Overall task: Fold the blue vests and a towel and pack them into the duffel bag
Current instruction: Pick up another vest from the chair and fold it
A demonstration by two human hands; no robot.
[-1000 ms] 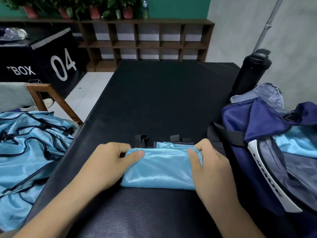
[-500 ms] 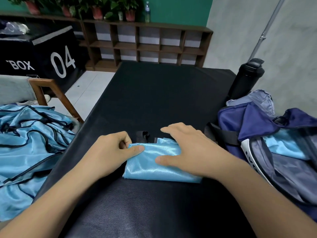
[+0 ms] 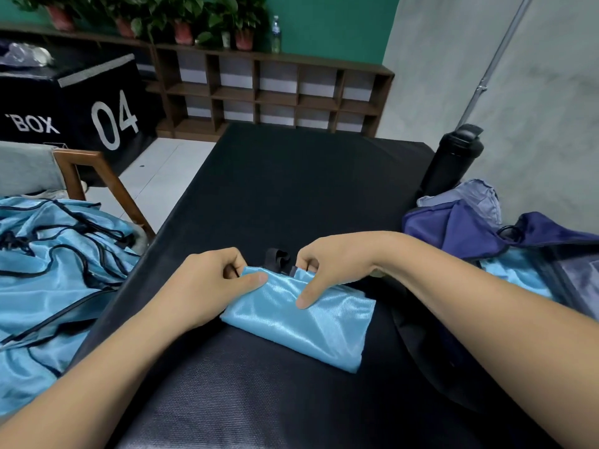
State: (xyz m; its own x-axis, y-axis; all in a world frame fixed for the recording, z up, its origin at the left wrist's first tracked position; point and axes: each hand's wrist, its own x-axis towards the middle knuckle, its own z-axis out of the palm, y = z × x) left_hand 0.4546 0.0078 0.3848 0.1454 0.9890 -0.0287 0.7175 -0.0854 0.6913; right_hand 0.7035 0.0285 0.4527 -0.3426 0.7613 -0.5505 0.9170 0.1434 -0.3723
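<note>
I see the folded blue vest (image 3: 301, 322) flat on the black mat (image 3: 291, 189), near centre. Left hand (image 3: 201, 286) pinches its far-left corner, thumb on top. Right hand (image 3: 337, 264) grips its far edge, fingers curled. Duffel bag (image 3: 470, 228) lies open at right, black bottle (image 3: 453, 160) behind it.

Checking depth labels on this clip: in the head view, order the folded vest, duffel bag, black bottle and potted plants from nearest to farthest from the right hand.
From the right hand:
1. folded vest: in its grip, under it.
2. duffel bag: just to its right.
3. black bottle: behind the bag, farther right.
4. potted plants: farthest back, upper left.
</note>
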